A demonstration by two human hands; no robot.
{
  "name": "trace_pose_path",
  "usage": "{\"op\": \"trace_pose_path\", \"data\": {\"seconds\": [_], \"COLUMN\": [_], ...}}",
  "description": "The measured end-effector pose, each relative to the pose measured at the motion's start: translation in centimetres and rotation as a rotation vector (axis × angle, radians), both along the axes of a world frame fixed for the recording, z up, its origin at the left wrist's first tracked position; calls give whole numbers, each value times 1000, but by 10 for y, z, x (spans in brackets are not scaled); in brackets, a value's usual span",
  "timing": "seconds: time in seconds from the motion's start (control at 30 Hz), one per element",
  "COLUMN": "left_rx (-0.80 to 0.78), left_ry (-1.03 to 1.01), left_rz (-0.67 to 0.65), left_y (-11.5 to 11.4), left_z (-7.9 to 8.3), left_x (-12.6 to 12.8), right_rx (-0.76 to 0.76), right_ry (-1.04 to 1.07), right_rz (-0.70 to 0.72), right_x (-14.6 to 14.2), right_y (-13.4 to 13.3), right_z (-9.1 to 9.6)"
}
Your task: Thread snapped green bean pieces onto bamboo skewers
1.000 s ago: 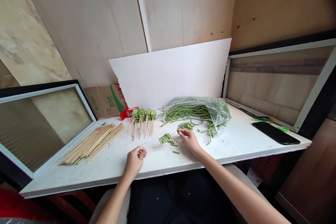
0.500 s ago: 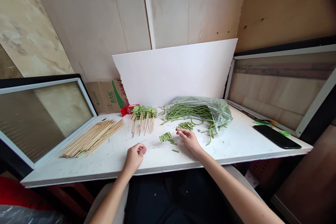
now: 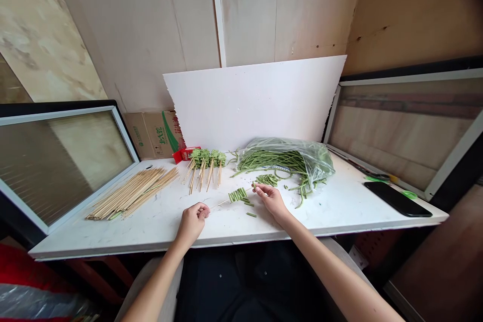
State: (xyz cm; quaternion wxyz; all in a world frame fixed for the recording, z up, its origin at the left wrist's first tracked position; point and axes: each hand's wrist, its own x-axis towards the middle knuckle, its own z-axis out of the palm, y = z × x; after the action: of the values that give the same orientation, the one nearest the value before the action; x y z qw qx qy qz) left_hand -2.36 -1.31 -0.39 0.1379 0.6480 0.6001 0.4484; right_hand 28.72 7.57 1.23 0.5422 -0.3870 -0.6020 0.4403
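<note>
My left hand [image 3: 193, 221] rests near the front of the white table [image 3: 339, 209], fingers pinched on the end of a thin bamboo skewer [image 3: 221, 204]. Several short green bean pieces [image 3: 237, 194] are threaded side by side on that skewer. Just right of them, my right hand [image 3: 270, 198] pinches a small bean piece at the skewer's tip. A few loose cut pieces [image 3: 250, 214] lie between my hands. A small heap of cut beans [image 3: 267, 179] sits just beyond my right hand.
A pile of bare skewers [image 3: 132, 194] lies at the left. Finished bean skewers [image 3: 206, 162] rest by a red box [image 3: 181, 154]. A plastic bag of long beans [image 3: 287, 159] sits behind. A black phone [image 3: 397, 198] and green scissors [image 3: 379, 177] are at the right.
Both hands stay almost where they were on the skewer and beans. The view has shifted slightly, so the table appears a little lower.
</note>
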Motion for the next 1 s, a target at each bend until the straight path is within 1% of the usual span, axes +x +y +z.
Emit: {"op": "trace_pose_path", "data": {"seconds": [0.23, 0.53, 0.67, 1.0], "left_rx": [3, 32, 32, 38], "left_ry": [10, 87, 85, 43], "left_rz": [13, 25, 26, 25], "left_y": [-1, -2, -3, -3], "left_z": [2, 1, 1, 3], "left_x": [0, -1, -1, 1], "right_rx": [-1, 45, 19, -52], "right_ry": [-59, -89, -88, 3], "right_rz": [-35, -61, -48, -21], "right_x": [0, -1, -1, 1], "right_y": [-7, -8, -9, -9], "right_z": [9, 8, 9, 10]}}
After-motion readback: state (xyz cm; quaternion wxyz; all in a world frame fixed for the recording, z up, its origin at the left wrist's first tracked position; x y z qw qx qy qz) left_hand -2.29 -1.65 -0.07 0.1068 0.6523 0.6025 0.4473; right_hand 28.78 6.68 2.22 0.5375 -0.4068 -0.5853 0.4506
